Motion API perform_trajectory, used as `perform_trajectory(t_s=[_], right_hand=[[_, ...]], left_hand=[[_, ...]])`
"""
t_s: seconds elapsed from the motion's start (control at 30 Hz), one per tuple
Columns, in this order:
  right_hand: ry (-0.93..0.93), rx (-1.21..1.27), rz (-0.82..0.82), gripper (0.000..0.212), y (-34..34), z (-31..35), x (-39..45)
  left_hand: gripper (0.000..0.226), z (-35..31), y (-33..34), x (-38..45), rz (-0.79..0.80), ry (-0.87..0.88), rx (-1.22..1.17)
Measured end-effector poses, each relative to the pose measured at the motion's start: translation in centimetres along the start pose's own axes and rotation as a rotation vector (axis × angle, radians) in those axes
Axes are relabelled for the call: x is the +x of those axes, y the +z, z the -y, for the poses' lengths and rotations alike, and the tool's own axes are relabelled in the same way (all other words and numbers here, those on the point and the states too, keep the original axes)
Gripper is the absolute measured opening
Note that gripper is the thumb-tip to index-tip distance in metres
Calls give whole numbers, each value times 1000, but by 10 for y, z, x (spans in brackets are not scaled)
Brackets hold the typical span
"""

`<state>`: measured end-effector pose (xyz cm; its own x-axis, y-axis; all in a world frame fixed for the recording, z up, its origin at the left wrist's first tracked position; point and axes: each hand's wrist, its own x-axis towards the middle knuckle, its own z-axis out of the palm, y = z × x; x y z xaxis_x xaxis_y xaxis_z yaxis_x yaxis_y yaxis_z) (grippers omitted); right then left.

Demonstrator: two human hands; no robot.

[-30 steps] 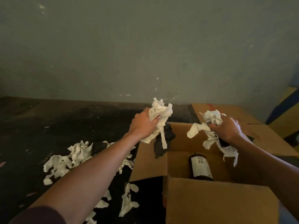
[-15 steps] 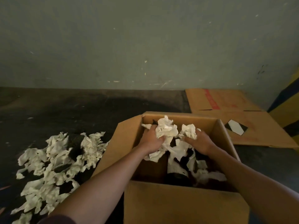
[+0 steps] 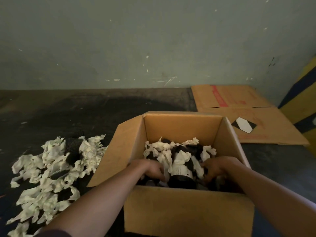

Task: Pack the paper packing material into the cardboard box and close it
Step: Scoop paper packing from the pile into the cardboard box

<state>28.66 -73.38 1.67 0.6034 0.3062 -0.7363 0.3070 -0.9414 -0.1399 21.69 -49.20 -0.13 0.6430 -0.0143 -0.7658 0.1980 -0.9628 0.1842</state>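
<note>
An open brown cardboard box [image 3: 184,211] stands on the dark floor, its left flap [image 3: 119,151] spread outward. Inside it a dark bottle with a white label [image 3: 181,171] stands among crumpled white paper [image 3: 164,151]. Both my hands are down inside the box, on either side of the bottle. My left hand [image 3: 152,170] presses into the paper left of the bottle, fingers curled downward. My right hand [image 3: 215,166] does the same on the right. Fingertips are buried in the paper, so any grasp is hidden. A loose pile of crumpled paper [image 3: 51,168] lies left of the box.
A flattened cardboard sheet [image 3: 248,117] with red print and a black-and-white diamond mark lies behind the box at the right. A grey-green wall [image 3: 136,40] closes the back. A yellow and dark blue striped object [image 3: 304,100] stands at the right edge.
Both hands carried bunches of paper from above the box down into it. The paper now lies around the bottle, and the hands sit lower and nearer the front wall.
</note>
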Motion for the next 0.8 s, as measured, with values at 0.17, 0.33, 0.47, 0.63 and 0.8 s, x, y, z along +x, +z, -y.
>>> perform_trajectory(t_s=[0.17, 0.33, 0.47, 0.63, 0.8], right_hand=[[-7, 250, -36, 46, -13, 1, -4], [-46, -175, 91, 66, 8, 12, 0], [-96, -257, 252, 50, 10, 18, -7], [-65, 27, -197, 49, -25, -1, 24], [-29, -204, -173, 76, -11, -4, 79]], left_hand=[[46, 1, -2, -6, 8, -11, -6], [54, 1, 7, 4, 127, -67, 102], [47, 2, 9, 3, 297, -86, 135], [32, -1, -27, 10, -97, -38, -60], [68, -9, -26, 23, -117, 39, -54]])
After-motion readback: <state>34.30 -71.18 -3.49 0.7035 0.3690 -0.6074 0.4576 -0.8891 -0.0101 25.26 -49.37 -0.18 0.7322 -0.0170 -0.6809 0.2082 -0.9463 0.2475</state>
